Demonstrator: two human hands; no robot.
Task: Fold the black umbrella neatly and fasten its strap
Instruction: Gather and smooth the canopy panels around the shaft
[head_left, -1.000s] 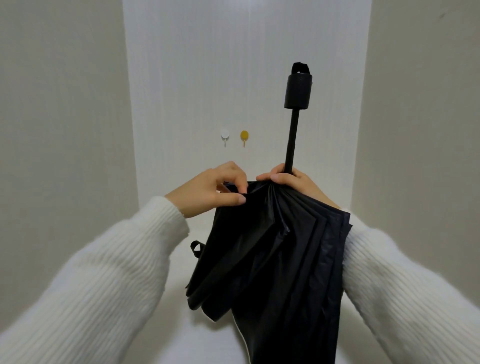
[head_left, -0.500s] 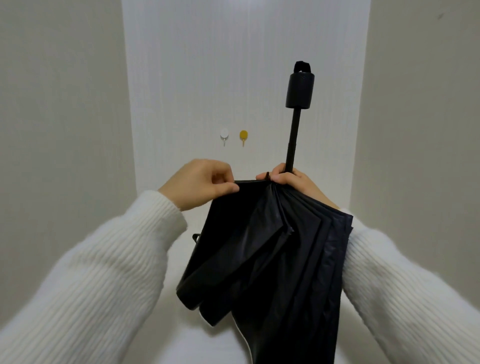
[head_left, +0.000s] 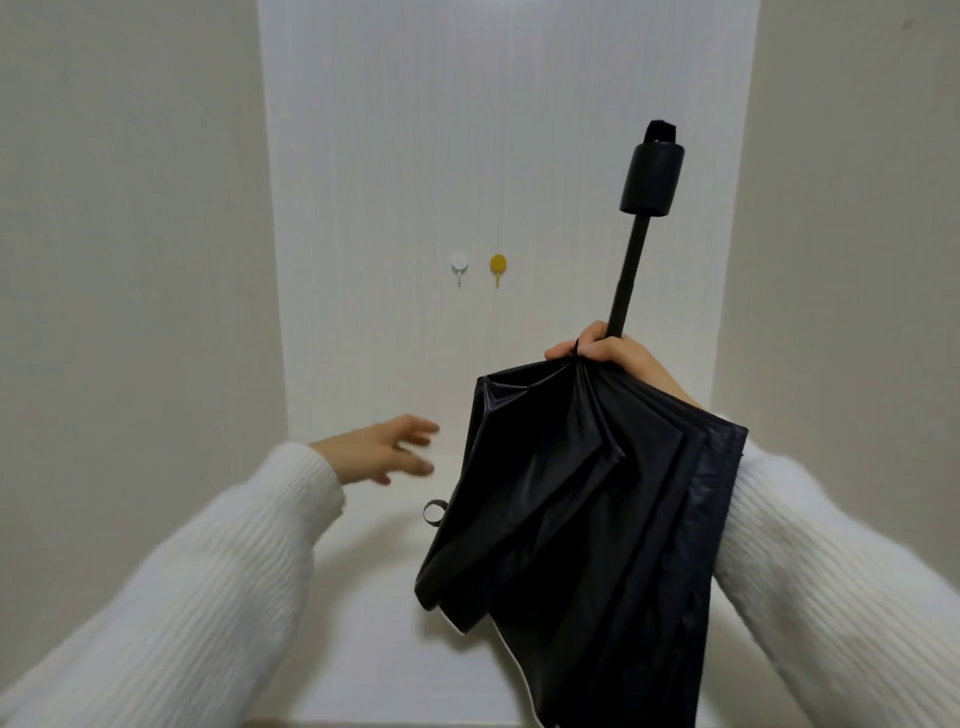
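We look down at our two hands, both in white ribbed sweater sleeves (head_left: 171, 613), in front of a white wall (head_left: 498, 130). Our right hand (head_left: 610, 356) is clamped around the black umbrella (head_left: 582, 499) at the point where the gathered cloth meets the shaft (head_left: 631, 275). The umbrella is held up in the air, right of centre, with its handle (head_left: 652, 179) pointing up and tilted slightly to the right. Its black cloth hangs down in loose, uneven folds, running out of view at the bottom edge. A small loop, the strap (head_left: 434, 512), sticks out from the left edge of the cloth, unfastened. Our left hand (head_left: 387, 449) is apart from the umbrella, just to its left, fingers spread and holding nothing; it looks blurred. Below lies a white table (head_left: 363, 649). On the wall hang two small hooks side by side, a white hook (head_left: 459, 263) and a yellow hook (head_left: 497, 265).
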